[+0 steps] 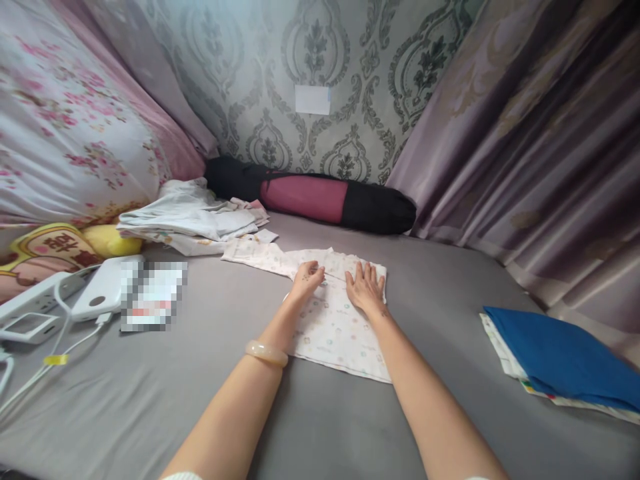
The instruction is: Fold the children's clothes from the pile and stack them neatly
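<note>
A small white long-sleeved shirt [333, 333] with a pale pattern lies spread on the grey sheet, one sleeve stretched out to the left. Across its upper part runs a fold in the cloth, between my two hands. My left hand [306, 279], with a pale bangle [267, 353] on the forearm, has its fingers curled in at the fold and appears to pinch the fabric; the fingertips are partly hidden. Flat on the upper right of the shirt rests my right hand [366, 287], fingers spread.
Piled clothes [193, 213] touch the sleeve's far end. Behind lies a black and maroon roll bag [305, 197]. Folded blue cloth [565, 357] sits at right. A power strip [43, 297], white device [110, 287], cables and a blurred packet [157, 293] occupy the left.
</note>
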Tool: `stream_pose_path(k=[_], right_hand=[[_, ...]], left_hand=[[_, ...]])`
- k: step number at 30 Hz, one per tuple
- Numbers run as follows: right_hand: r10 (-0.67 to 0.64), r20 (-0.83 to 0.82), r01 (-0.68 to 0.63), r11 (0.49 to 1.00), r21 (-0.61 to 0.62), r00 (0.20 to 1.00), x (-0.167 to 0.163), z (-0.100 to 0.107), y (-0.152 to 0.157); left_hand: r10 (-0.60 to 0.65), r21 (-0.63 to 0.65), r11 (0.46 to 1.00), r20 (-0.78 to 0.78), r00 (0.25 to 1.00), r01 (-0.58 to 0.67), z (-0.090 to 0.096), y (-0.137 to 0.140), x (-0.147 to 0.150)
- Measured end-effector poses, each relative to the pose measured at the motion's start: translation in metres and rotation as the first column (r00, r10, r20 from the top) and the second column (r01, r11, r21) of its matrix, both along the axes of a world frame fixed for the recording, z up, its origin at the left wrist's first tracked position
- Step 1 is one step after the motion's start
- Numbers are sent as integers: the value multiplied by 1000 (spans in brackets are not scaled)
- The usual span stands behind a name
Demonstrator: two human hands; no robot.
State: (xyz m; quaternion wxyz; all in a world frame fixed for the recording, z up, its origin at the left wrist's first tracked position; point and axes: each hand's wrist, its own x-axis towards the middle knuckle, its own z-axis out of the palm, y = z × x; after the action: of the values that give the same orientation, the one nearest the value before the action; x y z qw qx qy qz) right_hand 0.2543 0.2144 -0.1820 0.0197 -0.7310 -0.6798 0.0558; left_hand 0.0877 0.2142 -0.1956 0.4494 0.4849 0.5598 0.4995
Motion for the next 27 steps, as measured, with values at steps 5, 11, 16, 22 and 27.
stream_pose_path(k=[5,11,16,22,27], right_hand=[[-7,-65,6,1000,-10,998,7,7,1],[-84,13,83,995,54,996,25,4,8],[-97,21,96,994,43,995,34,-4,9],[-99,15,98,994,43,995,35,-7,9],[-94,-24,94,996,-2,995,38,5,12]], left_hand=[[4,-7,1000,-9,1000,-4,3,-2,1],[22,-30,999,-57,998,-24,1,1,2],[45,0,999,-136,990,-45,-2,4,2],[23,40,999,-247,969,-13,2,-1,0],[46,49,998,-273,961,-34,6,-5,0]])
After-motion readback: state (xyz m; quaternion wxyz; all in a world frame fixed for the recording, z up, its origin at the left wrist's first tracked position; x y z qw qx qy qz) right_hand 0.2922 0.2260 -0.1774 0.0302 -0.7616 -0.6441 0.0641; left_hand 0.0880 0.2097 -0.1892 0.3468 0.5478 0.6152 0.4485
